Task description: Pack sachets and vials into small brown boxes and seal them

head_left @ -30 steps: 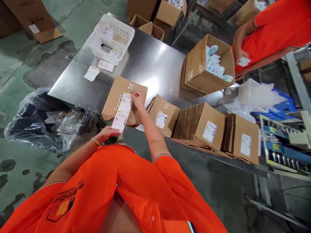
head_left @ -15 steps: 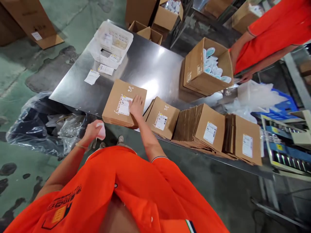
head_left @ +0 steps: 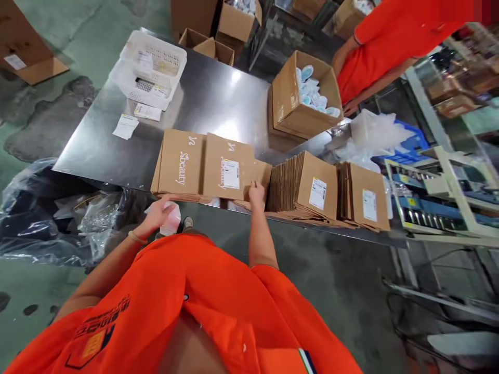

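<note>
Metal table (head_left: 206,88), open carton (head_left: 286,98) beyond flat cardboard (head_left: 245,158).

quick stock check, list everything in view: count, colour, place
steel table: one, silver, centre
flat cartons: many, brown, near edge
open carton of pouches: one, brown, far edge
basket: one, white, table's left end
label piles: two, white, by basket
lined bin: one, dark, left floor
crate: one, blue, right
rack: one, cream-blue, far right
other boxes: several, brown, past table
co-worker: one, orange shirt, upper right
left hand: one, bare, holding pale paper
right hand: one, bare, at cartons
</note>
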### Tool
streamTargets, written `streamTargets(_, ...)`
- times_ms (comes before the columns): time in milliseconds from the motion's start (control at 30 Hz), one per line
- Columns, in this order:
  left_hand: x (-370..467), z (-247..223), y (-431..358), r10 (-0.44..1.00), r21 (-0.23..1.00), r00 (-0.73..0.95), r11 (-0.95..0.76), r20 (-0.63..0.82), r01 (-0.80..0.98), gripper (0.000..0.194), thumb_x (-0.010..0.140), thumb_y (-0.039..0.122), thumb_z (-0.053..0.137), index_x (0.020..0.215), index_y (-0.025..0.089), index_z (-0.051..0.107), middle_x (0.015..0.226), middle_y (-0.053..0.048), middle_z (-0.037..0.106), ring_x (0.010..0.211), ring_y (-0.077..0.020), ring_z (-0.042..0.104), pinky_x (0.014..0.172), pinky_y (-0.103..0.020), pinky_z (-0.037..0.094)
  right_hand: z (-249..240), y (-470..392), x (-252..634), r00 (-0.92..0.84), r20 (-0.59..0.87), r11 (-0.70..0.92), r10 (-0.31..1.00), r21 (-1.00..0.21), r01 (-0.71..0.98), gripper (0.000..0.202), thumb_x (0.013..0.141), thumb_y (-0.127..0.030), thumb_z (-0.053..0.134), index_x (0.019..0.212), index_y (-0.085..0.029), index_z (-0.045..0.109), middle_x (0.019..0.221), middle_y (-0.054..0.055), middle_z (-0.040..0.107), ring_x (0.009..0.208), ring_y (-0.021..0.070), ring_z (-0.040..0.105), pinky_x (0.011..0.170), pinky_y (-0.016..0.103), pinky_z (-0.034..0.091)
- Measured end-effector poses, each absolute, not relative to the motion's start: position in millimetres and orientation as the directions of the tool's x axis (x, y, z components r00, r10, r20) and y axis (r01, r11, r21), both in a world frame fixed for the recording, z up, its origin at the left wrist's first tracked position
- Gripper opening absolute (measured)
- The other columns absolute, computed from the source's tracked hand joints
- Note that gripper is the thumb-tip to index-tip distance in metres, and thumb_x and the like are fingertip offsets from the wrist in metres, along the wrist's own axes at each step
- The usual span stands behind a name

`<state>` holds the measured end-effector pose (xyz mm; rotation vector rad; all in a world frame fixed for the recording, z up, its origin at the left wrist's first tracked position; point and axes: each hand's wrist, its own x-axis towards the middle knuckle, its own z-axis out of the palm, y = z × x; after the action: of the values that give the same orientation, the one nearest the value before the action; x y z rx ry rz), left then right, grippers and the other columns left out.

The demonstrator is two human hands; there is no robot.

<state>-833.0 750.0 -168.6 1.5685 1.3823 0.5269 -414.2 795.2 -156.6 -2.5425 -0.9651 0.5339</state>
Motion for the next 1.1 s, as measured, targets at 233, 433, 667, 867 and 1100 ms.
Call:
streamTargets(233,-846.3,-163.3,736.3,0.892,0.918,0.224,0.395,-0.394,0.042,0.073,0.048,0.047,0.107,0.109,0.018,0.081,0.108,-0.009,0.085,0.091,-0.027,0.077,0.085,-0.037,0.062,-143.7,764.3,-447.9,0.416,-0.101,-0.393,0.904,-0.582,0.712,0.058,0.097,-0.051,0.072,0.147,-0.02,0.073,0.157,0.024,0.062,0.148,0.0391,0.056,0.12,0.055,0.048)
streamTargets(433,-849.2,-167.1,741.5,0.879,0.827,-0.011,0.444,-0.477,-0.344,0.071,0.058,0.03,0.105,0.119,0.021,0.071,0.102,-0.004,0.081,0.09,-0.0213,0.076,0.084,-0.033,0.062,-193.4,743.7,-624.3,-0.61,-0.307,-0.229,0.73,-0.952,0.205,0.047,0.075,-0.059,0.093,0.093,-0.018,0.078,0.094,0.005,0.077,0.097,0.0267,0.07,0.089,0.035,0.055)
streamTargets(667,-857.3,-179.4,721.5,0.725,0.718,-0.226,0.491,-0.651,-0.492,0.071,0.093,0.059,0.088,0.146,0.022,0.06,0.089,-0.002,0.077,0.081,-0.0222,0.077,0.081,-0.036,0.064,-181.5,747.6,-662.5,-0.275,-0.364,-0.362,0.89,-0.93,0.059,0.046,0.07,-0.036,0.092,0.105,-0.025,0.064,0.069,-0.01,0.053,0.065,0.0136,0.05,0.061,0.023,0.043)
streamTargets(867,-843.0,-166.1,704.0,0.903,0.89,-0.013,0.42,-0.429,-0.176,0.088,0.045,0.047,0.111,0.122,0.014,0.083,0.107,-0.01,0.084,0.101,-0.0305,0.079,0.098,-0.043,0.063,-169.5,757.8,-666.0,-0.297,-0.423,-0.424,0.856,-0.903,0.065,0.032,0.072,-0.04,0.089,0.088,-0.023,0.067,0.072,-0.006,0.063,0.061,0.0127,0.054,0.056,0.025,0.047)
streamTargets(1100,-842.6,-162.8,730.1,0.906,0.904,0.015,0.422,-0.424,0.064,0.072,0.045,0.048,0.106,0.106,0.015,0.089,0.106,-0.012,0.086,0.103,-0.0359,0.08,0.099,-0.048,0.064,-169.0,751.4,-643.4,-0.223,-0.333,-0.314,0.916,-0.942,0.117,0.021,0.068,-0.028,0.09,0.078,-0.021,0.073,0.072,-0.002,0.069,0.072,0.018,0.065,0.07,0.03,0.055)
